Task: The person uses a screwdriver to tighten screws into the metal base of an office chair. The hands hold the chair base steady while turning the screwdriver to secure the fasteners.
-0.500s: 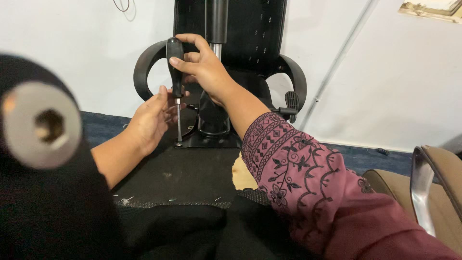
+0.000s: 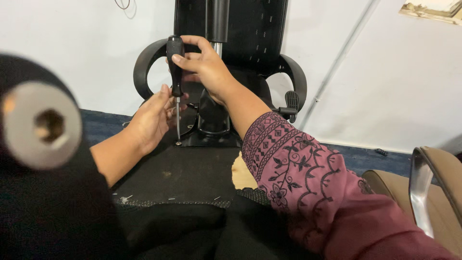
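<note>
**Head view: two hands, one screwdriver, one upturned chair**

At the far left is one round grey disc [image 2: 41, 125] with a six-sided hole. It is very close and blurry, so I cannot tell what it belongs to. The dark shape around it is cut off by the edge.

Next is the left hand [image 2: 151, 115]. Its fingers are loosely curled and rest beside the thin metal shaft of the one screwdriver [image 2: 176, 82]. They touch the shaft lightly near its lower part.

The screwdriver stands upright. Its tip sits on one small screw [image 2: 178, 142] at the edge of the black plate [image 2: 211, 139] under the chair [image 2: 250, 33]. The screw is tiny and hard to make out.

The right hand [image 2: 207, 70] wraps its fingers tight around the black handle at the top. The thumb is hidden behind the hand.

There are two curved black armrests, one on each side. One grey post sticks up in the middle, cut off at the top. One lever [image 2: 291, 102] shows on the right.

One sleeve [image 2: 313, 192] with dark flower patterns covers the right arm.

At the far right is one tan seat [image 2: 433, 192] with a shiny metal bar, cut off by the edge.
</note>
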